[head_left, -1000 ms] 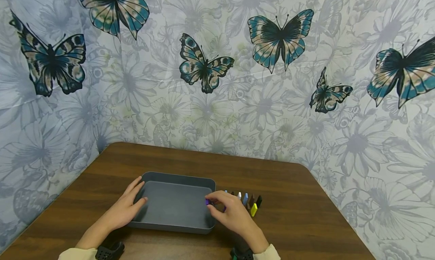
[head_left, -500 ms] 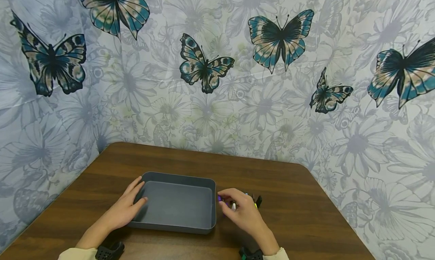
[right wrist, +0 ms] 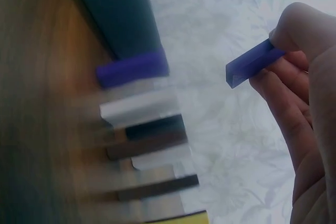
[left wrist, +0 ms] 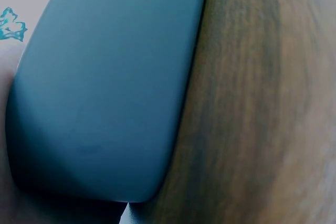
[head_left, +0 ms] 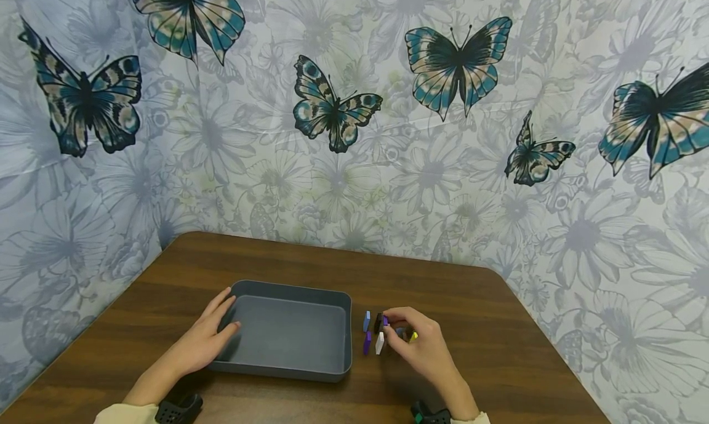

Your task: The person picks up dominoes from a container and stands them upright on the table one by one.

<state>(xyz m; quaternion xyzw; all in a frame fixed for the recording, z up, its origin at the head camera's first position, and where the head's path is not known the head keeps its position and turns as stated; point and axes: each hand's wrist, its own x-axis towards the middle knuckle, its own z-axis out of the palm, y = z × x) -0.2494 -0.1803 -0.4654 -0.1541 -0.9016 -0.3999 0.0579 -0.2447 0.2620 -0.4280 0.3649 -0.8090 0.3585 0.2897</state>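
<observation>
My right hand (head_left: 421, 344) pinches a small purple domino-like tile (right wrist: 252, 64) between thumb and fingers, held above the table in the right wrist view. Below it, several similar tiles stand on edge in two rows: a blue tile (head_left: 367, 321) and a black tile (head_left: 378, 322) behind, a purple tile (head_left: 367, 343) and a white tile (head_left: 380, 343) in front. Brown and yellow ones (right wrist: 184, 219) follow to the right, partly hidden by the hand in the head view. My left hand (head_left: 199, 344) rests against the left side of a grey tray (head_left: 282, 373), fingers fairly straight.
The tray lies on a brown wooden table (head_left: 498, 362), just left of the tiles, and nothing shows inside it. Behind the table hangs a wall covering (head_left: 432, 165) with flowers and butterflies. Each wrist wears a black band (head_left: 180, 408).
My right hand has moved right with the purple tile, from over the tray's right edge to above the tiles. The left hand and the tray have not moved.
</observation>
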